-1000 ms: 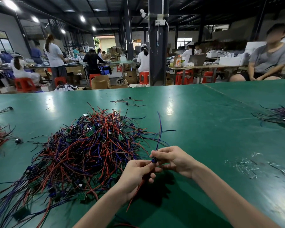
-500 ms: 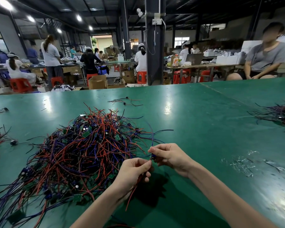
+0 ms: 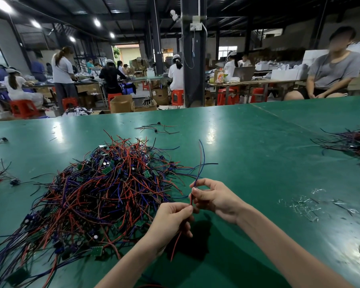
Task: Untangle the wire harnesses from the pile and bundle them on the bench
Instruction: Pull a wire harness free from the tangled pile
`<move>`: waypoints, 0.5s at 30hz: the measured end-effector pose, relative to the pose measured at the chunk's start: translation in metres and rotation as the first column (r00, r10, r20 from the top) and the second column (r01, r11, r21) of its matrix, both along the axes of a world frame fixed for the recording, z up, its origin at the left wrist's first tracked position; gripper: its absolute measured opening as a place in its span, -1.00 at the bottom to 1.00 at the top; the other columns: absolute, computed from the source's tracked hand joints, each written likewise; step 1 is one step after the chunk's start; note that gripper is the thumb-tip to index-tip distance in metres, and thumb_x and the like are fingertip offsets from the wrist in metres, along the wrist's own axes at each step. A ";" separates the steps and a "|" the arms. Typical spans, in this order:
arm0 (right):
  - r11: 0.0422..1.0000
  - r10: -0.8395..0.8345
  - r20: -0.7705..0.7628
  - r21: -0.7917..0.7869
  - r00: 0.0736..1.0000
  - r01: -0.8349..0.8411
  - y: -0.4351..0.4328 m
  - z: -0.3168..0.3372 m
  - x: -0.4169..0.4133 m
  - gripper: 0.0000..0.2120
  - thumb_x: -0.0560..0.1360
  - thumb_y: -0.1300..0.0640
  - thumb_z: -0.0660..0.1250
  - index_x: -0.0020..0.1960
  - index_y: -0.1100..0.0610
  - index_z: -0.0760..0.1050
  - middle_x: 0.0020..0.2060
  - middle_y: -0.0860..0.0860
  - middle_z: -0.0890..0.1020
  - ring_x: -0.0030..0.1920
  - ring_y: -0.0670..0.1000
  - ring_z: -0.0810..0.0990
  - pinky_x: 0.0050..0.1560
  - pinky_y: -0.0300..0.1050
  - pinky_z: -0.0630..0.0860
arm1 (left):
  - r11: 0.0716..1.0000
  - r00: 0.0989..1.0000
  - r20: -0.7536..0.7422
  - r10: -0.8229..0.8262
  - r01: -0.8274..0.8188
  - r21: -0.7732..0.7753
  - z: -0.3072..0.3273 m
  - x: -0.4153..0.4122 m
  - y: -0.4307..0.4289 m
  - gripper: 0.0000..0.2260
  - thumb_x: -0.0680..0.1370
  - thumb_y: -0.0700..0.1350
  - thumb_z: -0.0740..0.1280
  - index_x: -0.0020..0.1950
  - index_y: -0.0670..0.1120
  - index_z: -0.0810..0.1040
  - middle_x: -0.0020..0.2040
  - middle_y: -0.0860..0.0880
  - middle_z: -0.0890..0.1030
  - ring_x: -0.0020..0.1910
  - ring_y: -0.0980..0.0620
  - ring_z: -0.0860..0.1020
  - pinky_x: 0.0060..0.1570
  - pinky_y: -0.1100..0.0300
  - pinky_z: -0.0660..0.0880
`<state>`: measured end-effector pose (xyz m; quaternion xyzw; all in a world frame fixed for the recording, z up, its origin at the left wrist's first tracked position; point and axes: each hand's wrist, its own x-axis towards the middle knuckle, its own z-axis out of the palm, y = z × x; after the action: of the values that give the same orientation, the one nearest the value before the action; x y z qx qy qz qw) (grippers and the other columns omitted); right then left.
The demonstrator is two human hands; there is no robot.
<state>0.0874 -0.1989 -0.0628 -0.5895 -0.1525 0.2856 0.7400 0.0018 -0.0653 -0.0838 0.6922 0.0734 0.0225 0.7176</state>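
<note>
Left hand [image 3: 170, 219] and right hand [image 3: 214, 196] each pinch one harness [image 3: 203, 159], raised just right of the pile [image 3: 104, 190] on the bench [image 3: 258, 152]. The pile lies largely tangled; most untangling and bundling is left.

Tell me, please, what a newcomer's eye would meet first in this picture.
First, the big tangled pile of red, blue and black wires at the left-centre of the green bench. In front of it, the left hand and the right hand pinch one wire harness between them, its blue end rising and its red end hanging. A smaller pile lies at the bench's far right edge.
</note>
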 end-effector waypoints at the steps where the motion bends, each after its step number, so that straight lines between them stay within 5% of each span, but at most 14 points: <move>1: 1.000 -0.002 0.003 -0.011 1.000 0.002 0.000 -0.001 0.000 -0.91 0.45 0.31 0.34 -0.06 0.21 0.47 -0.38 0.08 0.62 -0.42 -0.07 0.54 -0.33 -0.23 0.54 | 1.000 1.000 0.000 -0.002 0.002 0.000 0.001 -0.001 -0.001 -0.83 0.58 -0.29 0.26 -0.11 -0.31 0.62 -0.47 -0.05 0.49 -0.60 0.09 0.43 -0.56 0.26 0.44; 7: 0.996 -0.040 0.099 -0.075 0.994 0.047 -0.002 0.000 0.005 -0.93 0.56 0.33 0.21 0.03 0.24 0.37 -0.35 0.07 0.51 -0.41 -0.08 0.51 -0.34 -0.23 0.52 | 0.998 0.997 -0.060 -0.052 0.050 -0.036 0.001 -0.005 -0.003 -0.82 0.60 -0.28 0.23 -0.08 -0.29 0.61 -0.43 -0.03 0.52 -0.55 0.06 0.48 -0.47 0.20 0.51; 15: 1.000 0.000 0.070 -0.022 0.998 0.002 -0.008 0.005 0.010 -0.76 0.44 0.43 0.36 0.05 0.28 0.39 -0.27 0.17 0.56 -0.37 -0.01 0.58 -0.29 -0.24 0.58 | 0.998 0.997 -0.055 -0.052 0.051 -0.026 0.001 -0.007 -0.006 -0.80 0.62 -0.27 0.20 -0.08 -0.30 0.59 -0.44 -0.01 0.50 -0.57 0.07 0.46 -0.50 0.21 0.50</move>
<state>0.0969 -0.2069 -0.0576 -0.6074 -0.1751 0.2660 0.7278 -0.0049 -0.0715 -0.0826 0.6853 0.0757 -0.0162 0.7242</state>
